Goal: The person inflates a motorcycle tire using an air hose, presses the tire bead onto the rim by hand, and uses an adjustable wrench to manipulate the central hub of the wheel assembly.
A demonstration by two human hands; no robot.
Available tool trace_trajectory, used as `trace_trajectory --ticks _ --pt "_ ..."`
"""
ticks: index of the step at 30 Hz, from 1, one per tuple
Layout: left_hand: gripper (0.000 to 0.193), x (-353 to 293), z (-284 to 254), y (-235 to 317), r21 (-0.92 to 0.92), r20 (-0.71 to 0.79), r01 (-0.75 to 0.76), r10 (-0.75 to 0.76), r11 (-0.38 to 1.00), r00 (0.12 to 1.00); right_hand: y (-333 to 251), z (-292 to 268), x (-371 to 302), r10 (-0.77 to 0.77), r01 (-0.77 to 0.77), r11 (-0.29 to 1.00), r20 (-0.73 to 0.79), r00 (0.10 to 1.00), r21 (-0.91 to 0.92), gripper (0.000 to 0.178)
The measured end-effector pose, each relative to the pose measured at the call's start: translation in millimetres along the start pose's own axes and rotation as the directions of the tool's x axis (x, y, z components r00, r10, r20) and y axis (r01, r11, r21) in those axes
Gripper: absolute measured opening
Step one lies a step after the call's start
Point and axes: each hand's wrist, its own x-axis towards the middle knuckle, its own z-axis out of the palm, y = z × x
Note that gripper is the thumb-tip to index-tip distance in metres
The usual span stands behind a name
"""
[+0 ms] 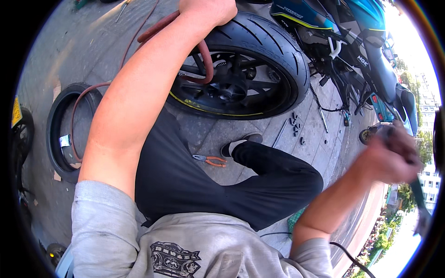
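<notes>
A black motorcycle wheel [225, 90] with a grooved tyre [273, 44] stands tilted in front of me. My left hand [208, 9] is closed at the tyre's upper left edge, its fingers partly hidden and cut off by the frame. Beneath that forearm a red-brown hose [207, 62] loops down over the spokes. Out to the far right, my right hand [394, 157] is raised and smeared by motion. It is shut on a tool with a green shaft [417, 192] and a greyish end; its kind is too blurred to tell.
Orange-handled pliers [214, 161] lie on the paving by my shoe [241, 142]. Several small black pieces [295, 124] and metal rods [279, 134] are scattered to the right. A loose tyre [55, 125] lies at left. A teal and black motorcycle [345, 46] stands behind the wheel.
</notes>
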Motion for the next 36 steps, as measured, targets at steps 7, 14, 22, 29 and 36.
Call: trace_trajectory --ticks 7,14,22,29,36 --pt "0.036 6.1 28.4 -27.2 0.027 -0.122 -0.022 0.025 0.999 0.992 50.7 -49.4 -122.5 0.922 -0.844 0.373 0.056 0.382 -0.384 0.038" --pt "0.033 0.3 12.9 -33.4 -0.025 -0.08 0.018 -0.02 1.0 0.997 -49.2 -39.7 70.4 0.402 -0.405 0.913 0.294 0.867 -0.051 0.043" --pt "0.036 2.9 36.3 -45.0 0.067 -0.161 -0.054 0.065 0.996 0.985 83.0 -32.8 -119.5 0.981 -0.957 0.193 0.029 0.192 -0.218 0.039" --pt "0.041 7.6 37.3 -69.8 0.09 -0.237 -0.114 0.133 0.989 0.962 64.0 -75.8 -38.8 0.918 -0.824 0.372 0.036 0.396 -0.426 0.029" --pt "0.052 -0.8 30.0 -53.3 0.024 -0.176 -0.092 0.095 0.995 0.98 137.2 -94.2 -135.2 0.965 -0.983 0.162 -0.193 0.177 -0.091 0.026"
